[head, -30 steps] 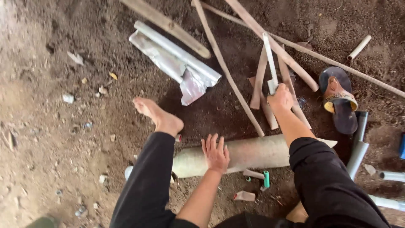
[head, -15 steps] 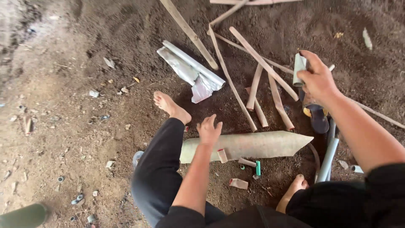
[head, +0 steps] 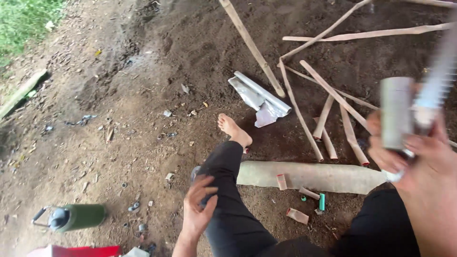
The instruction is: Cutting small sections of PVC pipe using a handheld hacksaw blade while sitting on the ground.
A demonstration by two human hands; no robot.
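Note:
I sit on bare dirt with my left leg in black trousers stretched out, bare foot (head: 233, 129) forward. My left hand (head: 199, 205) rests with fingers apart on my left knee and holds nothing. My right hand (head: 419, 147), close to the camera and blurred, grips a short grey pipe piece (head: 396, 112) together with a pale ridged blade-like tool (head: 440, 71). A thick greyish cylinder with a cut end (head: 314, 176) lies on the ground under my legs. Small cut pipe bits (head: 297, 215) and a teal piece (head: 322, 201) lie beside it.
Thin bamboo sticks (head: 328, 90) lie scattered at upper right. Folded grey metal strips (head: 259, 97) lie beyond my foot. A dark green bottle (head: 78, 217) lies at lower left near a red-and-white object (head: 76, 251). Grass (head: 24, 19) borders the upper left.
My right hand lifted the grey pipe piece from the sticks up toward the camera. My left hand left the cylinder and came back onto my knee. The view swung left.

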